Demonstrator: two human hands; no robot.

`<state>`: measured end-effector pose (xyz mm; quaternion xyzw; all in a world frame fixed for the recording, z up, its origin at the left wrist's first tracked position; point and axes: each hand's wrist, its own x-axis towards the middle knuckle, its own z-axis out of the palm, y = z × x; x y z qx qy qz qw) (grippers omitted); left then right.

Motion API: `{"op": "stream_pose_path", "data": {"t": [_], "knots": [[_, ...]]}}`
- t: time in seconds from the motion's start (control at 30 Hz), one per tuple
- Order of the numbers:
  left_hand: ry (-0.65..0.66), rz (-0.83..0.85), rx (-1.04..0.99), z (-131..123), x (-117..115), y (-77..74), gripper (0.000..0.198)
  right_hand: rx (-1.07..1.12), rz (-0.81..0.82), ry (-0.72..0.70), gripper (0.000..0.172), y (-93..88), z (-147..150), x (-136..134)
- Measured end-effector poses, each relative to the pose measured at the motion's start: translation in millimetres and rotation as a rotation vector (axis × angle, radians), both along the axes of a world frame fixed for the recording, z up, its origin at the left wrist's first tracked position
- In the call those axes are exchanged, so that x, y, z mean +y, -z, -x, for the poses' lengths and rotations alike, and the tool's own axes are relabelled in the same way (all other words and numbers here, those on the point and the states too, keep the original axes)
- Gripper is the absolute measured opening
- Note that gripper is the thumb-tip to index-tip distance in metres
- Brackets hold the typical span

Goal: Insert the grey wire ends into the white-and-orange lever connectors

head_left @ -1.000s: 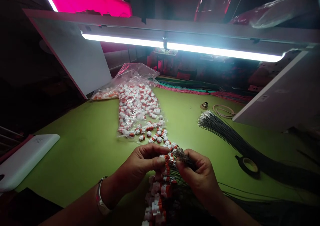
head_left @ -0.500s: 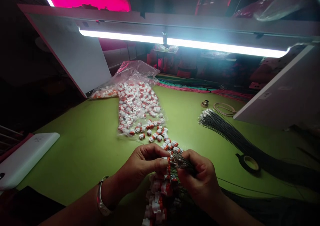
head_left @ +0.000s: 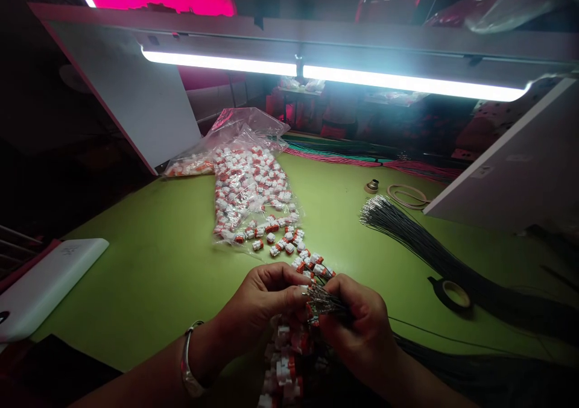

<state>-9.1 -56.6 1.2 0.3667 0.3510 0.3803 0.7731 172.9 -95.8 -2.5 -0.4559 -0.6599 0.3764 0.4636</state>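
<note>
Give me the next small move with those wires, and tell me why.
Probably seat one bare wire tip in the orange-and-white wire connector by the left hand. The right hand pinches a bundle of thin dark wires with shiny ends right against it, and a string of connectors hangs below, wired up.

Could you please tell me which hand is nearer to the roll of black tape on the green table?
The right hand is nearer, left of and below the roll of black tape; the left hand is further left, beyond the right hand.
</note>
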Motion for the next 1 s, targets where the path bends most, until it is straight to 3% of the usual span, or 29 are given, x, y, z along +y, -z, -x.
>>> {"op": "stream_pose_path", "data": {"t": [0.23,0.47,0.7,1.0], "knots": [[0.001,-0.057,0.045,1.8,-3.3,-1.0,0.022,0.022,-0.007,-0.011,0.014,-0.2,0.7,-1.6],[0.02,-0.111,0.016,2.4,-4.6,-6.5,0.015,0.249,0.222,-0.071,0.013,-4.1,1.7,-0.7],[-0.011,-0.083,0.019,0.9,-1.6,-7.3,0.015,0.131,0.116,-0.082,0.013,-7.0,-0.7,3.8],[0.08,0.004,-0.044,-1.2,-8.1,2.2,0.022,0.036,0.038,-0.109,0.009,-0.4,-1.9,-1.4]]}}
